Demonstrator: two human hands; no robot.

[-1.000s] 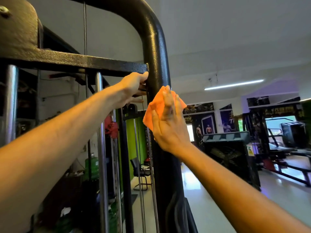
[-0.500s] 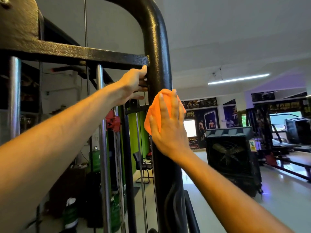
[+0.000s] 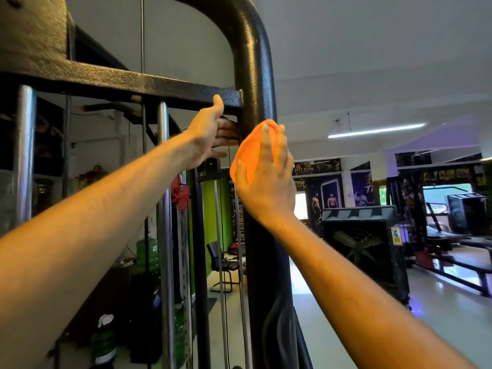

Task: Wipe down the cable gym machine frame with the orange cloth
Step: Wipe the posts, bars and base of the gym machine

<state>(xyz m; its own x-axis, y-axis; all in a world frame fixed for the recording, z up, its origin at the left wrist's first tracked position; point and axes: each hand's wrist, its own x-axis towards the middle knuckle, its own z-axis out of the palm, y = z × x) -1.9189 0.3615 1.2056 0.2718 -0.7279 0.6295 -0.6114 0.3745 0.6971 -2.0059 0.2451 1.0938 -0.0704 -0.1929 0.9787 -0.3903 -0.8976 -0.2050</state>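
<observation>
Basically right hand (image 3: 266, 187) presses the soft, light orange cloth (image 3: 246, 155) flat-fingered against the rigid upright (image 3: 255, 75) at frame centre, left hand (image 3: 210, 134) gripping the post beside it.

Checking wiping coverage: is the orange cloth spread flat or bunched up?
Bunched. The orange cloth sits crumpled under the right hand, whose straight fingers press it against the black upright post.
</observation>
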